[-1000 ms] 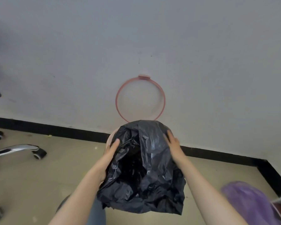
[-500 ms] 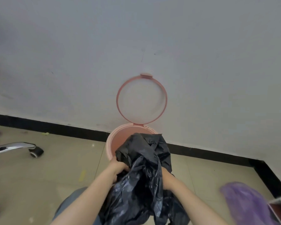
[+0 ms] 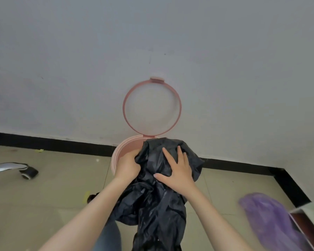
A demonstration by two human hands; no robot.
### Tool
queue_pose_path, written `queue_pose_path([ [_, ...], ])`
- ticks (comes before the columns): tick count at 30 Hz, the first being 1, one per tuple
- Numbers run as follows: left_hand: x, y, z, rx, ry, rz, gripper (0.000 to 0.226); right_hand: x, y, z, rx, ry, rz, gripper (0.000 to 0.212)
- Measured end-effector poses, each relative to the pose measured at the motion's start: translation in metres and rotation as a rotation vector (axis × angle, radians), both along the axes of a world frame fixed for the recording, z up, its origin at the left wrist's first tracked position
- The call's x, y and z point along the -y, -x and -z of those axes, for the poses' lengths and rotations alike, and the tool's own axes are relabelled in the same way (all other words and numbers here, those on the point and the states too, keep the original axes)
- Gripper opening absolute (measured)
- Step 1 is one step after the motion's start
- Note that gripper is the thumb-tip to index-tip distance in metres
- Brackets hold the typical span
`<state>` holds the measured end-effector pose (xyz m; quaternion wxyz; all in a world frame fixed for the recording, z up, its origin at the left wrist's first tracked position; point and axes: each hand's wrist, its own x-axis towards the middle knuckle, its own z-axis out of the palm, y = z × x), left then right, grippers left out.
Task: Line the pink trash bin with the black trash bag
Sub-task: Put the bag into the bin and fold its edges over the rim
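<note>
**Bag at the bin's mouth, lining not yet begun**

Nearest the camera, the tail of the black trash bag [image 3: 158,211] hangs crumpled between the two forearms, bunched and twisted rather than opened out; a blurred purple bag [image 3: 268,220] lies on the floor [image 3: 43,196] off to the right, and a chair caster [image 3: 28,173] sits well apart on the left.

A little farther on, the right hand [image 3: 178,173] lies flat on top of the bunched plastic, its fingers [image 3: 180,154] spread and pressing down instead of gripping; the left hand [image 3: 128,164] is closed on the bag's left edge, just at the near rim of the pink trash bin [image 3: 124,149], though exactly how much plastic it holds is hidden by the folds.

Beyond the hands, the bag's upper bulk covers the right part of the bin's opening, while the left part of the pink interior shows bare; the pink retaining ring [image 3: 152,107] is flipped up against the wall [image 3: 80,69] behind, free of plastic.

By my reading, the work is at an early stage; the bag has reached the bin and is being pushed in, but it is not spread inside, its mouth is not folded over the rim, and the ring has yet to be lowered to clamp it.
</note>
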<state>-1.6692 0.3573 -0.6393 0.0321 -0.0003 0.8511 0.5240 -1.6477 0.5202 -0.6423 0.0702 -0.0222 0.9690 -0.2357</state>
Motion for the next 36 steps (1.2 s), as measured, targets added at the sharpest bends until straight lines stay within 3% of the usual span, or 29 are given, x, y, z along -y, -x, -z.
queue_pose_path([
  [7,0.007,-0.003,0.004,0.013,-0.158,-0.05,0.037,0.003,0.014,0.05,0.2,-0.296,-0.115,0.067],
  [11,0.014,-0.003,0.009,0.086,-0.179,-0.128,0.047,0.01,0.018,0.055,0.239,-0.201,-0.223,0.054],
  [13,0.018,-0.001,0.004,0.072,-0.236,-0.173,0.048,0.016,0.024,0.047,0.179,-0.105,-0.223,0.042],
  [17,0.019,0.014,-0.007,-0.12,-0.272,-0.209,0.048,0.022,0.056,0.024,-0.158,-0.099,-0.136,0.034],
  [19,0.012,0.03,-0.002,-0.169,-0.147,-0.177,0.064,0.021,0.071,0.025,-0.197,-0.109,-0.137,0.04],
  [20,0.008,0.039,0.005,-0.158,-0.02,-0.139,0.072,0.021,0.076,0.028,-0.097,-0.135,-0.17,0.044],
  [23,0.003,0.055,0.044,0.05,0.617,0.101,0.081,0.017,0.075,0.05,0.325,-0.263,-0.286,0.058],
  [26,0.002,0.056,0.082,0.231,0.888,0.342,0.076,0.005,0.06,0.052,0.31,-0.204,-0.235,0.052],
  [29,0.002,0.059,0.084,0.251,0.963,0.442,0.06,-0.02,0.046,0.042,0.117,-0.269,-0.089,0.047],
  [32,0.0,0.058,0.069,0.179,0.902,0.354,0.05,-0.047,0.041,0.044,0.247,-0.245,0.16,0.057],
  [36,0.009,0.044,0.05,0.158,0.886,0.201,0.059,-0.027,0.062,0.066,0.354,-0.121,0.024,0.068],
])
